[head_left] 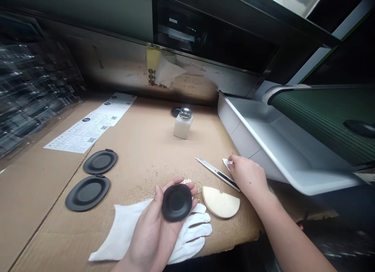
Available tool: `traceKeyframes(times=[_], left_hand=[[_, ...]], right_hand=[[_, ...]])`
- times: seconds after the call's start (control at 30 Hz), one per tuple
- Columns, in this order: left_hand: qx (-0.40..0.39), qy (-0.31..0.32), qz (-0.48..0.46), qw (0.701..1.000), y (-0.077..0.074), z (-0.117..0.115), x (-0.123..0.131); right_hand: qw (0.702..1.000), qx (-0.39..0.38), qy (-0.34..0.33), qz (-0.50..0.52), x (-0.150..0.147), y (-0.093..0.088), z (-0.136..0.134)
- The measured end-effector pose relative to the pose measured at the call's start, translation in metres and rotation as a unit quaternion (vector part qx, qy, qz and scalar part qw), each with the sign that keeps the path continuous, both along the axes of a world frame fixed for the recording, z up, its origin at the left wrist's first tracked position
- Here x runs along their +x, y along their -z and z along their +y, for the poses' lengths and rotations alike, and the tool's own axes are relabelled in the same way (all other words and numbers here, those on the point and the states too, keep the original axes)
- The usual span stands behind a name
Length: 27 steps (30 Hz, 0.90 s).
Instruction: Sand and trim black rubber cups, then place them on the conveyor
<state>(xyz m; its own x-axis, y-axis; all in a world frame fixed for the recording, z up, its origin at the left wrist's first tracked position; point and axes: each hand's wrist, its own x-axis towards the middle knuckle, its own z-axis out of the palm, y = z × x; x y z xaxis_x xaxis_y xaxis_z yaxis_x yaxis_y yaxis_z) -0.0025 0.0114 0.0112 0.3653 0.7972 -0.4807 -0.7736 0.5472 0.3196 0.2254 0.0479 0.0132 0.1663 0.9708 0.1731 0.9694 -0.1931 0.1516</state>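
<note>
My left hand (158,225), palm up, holds a small black dished plastic disc (177,203), fingers curled behind it and the thumb at its left edge. Under that hand lies a white glove (195,233) on the cardboard. At the right, my right hand (249,176) pinches a small white wad (226,162), cloth or paper, down at the cardboard surface. Close by are a slim utility knife (218,173) and a cream half-round pad (221,203). Two similar but larger-looking black discs with small tabs, a nearer one (88,193) and a farther one (100,161), lie to the left.
A white pump-top bottle (183,127) stands mid-table with a black part (175,111) behind it. Printed sheets (93,125) lie at the left, beside stacked clear plastic trays (32,88). A white bin (252,139) and green conveyor belt (325,112) border the right. Cardboard (140,147) covers the table.
</note>
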Motion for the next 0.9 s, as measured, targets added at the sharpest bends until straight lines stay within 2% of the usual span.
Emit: traceKeyframes(times=[0.13,0.27,0.37,0.47,0.53,0.63,0.73,0.9], left_hand=[[-0.003,-0.001,0.002,1.0,0.0,0.0,0.0],[-0.011,-0.004,0.001,1.0,-0.002,0.0,0.001],[-0.004,0.003,-0.002,1.0,0.0,-0.001,0.001],[0.026,0.008,-0.019,0.999,0.004,-0.003,0.0],[0.047,0.014,-0.022,0.999,0.007,-0.004,0.0],[0.052,0.016,-0.004,0.999,0.008,-0.004,-0.001],[0.037,0.012,0.016,0.999,0.005,-0.003,0.0],[0.042,0.034,0.021,0.998,0.001,-0.003,0.0]], right_hand=[[1.0,-0.006,0.012,0.007,0.002,0.0,0.006],[1.0,0.018,-0.006,0.024,-0.009,-0.017,0.004],[0.987,0.079,-0.103,0.096,-0.035,-0.033,-0.006],[0.939,0.117,-0.272,0.175,-0.07,-0.038,-0.016],[0.914,0.109,-0.347,0.18,-0.089,-0.033,-0.018],[0.906,0.084,-0.375,0.176,-0.103,-0.024,-0.013],[0.905,0.049,-0.383,0.179,-0.101,-0.018,-0.008],[0.902,0.085,-0.41,0.101,-0.095,-0.018,-0.011]])
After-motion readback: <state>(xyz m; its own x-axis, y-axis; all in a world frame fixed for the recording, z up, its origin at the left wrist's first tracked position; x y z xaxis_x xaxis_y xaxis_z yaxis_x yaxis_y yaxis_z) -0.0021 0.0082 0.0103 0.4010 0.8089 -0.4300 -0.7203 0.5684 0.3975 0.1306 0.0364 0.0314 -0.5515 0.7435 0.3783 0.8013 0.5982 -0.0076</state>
